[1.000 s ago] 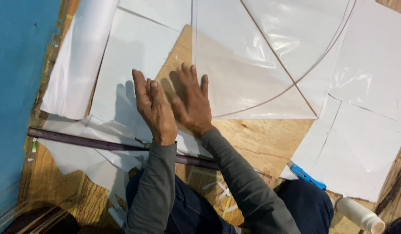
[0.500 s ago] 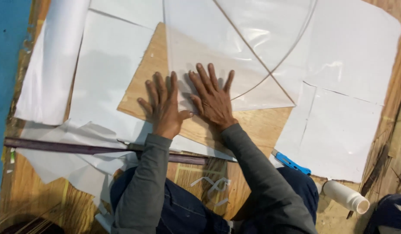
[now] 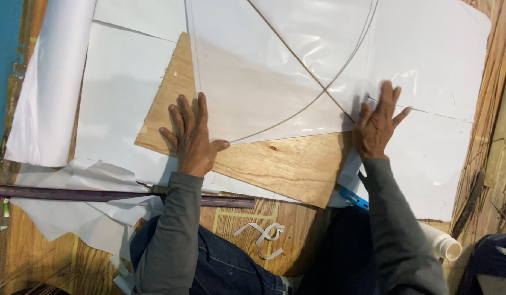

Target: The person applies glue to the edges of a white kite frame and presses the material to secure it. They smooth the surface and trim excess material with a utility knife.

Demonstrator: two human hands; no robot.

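- Hands flat: our left hand (image 3: 191, 136) and right hand (image 3: 377, 123) press, fingers spread and grasping nothing, on the clear plastic sheet (image 3: 275, 82) over the plywood board (image 3: 275, 169).
- We judge the sheet could slide or crease against its thin crossed sticks (image 3: 313, 76) if pressure lifts unevenly.
- No labels visible; white paper roll (image 3: 50, 82) lies left.

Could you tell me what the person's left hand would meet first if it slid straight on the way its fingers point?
The left hand lies flat, fingers pointing up the frame, at the edge of the clear plastic sheet; it would probably just ride on over that sheet, then reach the white paper.
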